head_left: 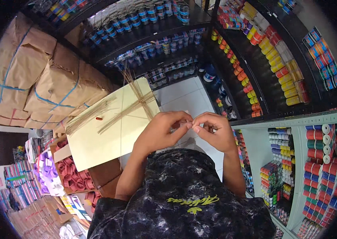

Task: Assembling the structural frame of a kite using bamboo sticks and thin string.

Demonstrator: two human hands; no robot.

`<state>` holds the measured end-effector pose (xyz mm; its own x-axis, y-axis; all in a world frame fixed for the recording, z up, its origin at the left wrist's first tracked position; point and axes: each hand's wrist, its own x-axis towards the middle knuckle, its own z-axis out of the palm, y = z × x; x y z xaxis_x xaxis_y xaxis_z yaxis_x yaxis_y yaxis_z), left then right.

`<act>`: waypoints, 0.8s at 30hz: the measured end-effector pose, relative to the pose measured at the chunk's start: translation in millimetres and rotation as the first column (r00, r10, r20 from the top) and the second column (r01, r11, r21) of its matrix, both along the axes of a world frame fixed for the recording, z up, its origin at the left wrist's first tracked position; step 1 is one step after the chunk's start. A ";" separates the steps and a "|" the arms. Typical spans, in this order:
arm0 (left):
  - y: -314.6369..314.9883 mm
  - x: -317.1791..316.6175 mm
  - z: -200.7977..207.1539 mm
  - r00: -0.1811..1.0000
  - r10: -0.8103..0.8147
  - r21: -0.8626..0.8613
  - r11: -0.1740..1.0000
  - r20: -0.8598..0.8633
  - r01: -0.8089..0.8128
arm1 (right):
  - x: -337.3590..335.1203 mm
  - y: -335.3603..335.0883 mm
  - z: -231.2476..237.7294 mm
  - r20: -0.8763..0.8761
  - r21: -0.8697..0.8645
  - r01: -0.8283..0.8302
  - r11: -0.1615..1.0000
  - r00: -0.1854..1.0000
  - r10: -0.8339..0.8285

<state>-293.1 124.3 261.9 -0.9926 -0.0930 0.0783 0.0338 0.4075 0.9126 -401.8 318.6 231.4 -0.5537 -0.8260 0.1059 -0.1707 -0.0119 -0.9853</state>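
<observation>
My left hand (162, 129) and my right hand (216, 129) meet in front of my chest, fingertips nearly touching. Both are closed in a pinch. Whatever thin thing they may hold between them is too small to make out. To the left of them lies a pale yellow board (93, 149). Thin brown sticks (116, 119) are spread over it, with an upright bundle (138, 93) crossing others near its right edge. More loose sticks (83, 121) lie at its left side. A small red piece (98, 118) rests among them.
Paper-wrapped parcels (53, 79) tied with blue cord are stacked at the left. Below the board stands a carton of dark red rolls (75, 175). Black shelves (236, 59) with coloured spools rise ahead and right. A pale green cabinet (252, 149) holds more spools nearby.
</observation>
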 end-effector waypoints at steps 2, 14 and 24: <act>-7.7 2.2 -5.7 0.990 -0.081 0.017 0.997 0.115 0.080 | 3.9 -2.8 11.2 0.100 0.019 0.009 1.000 0.995 -0.010; -22.7 17.3 8.9 0.995 0.059 0.273 0.959 0.084 -0.080 | 3.3 -26.3 53.1 -0.348 -0.040 0.059 0.997 0.935 -0.070; -32.5 23.5 12.9 0.990 -0.016 0.314 0.949 0.141 -0.030 | 5.6 -34.6 59.2 -0.409 0.087 0.091 0.992 0.912 -0.047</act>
<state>-269.5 91.8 274.8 -0.9906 -0.0972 -0.0961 -0.1056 0.0987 0.9895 -396.2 284.1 290.6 -0.5370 -0.8055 0.2504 -0.5519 0.1110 -0.8265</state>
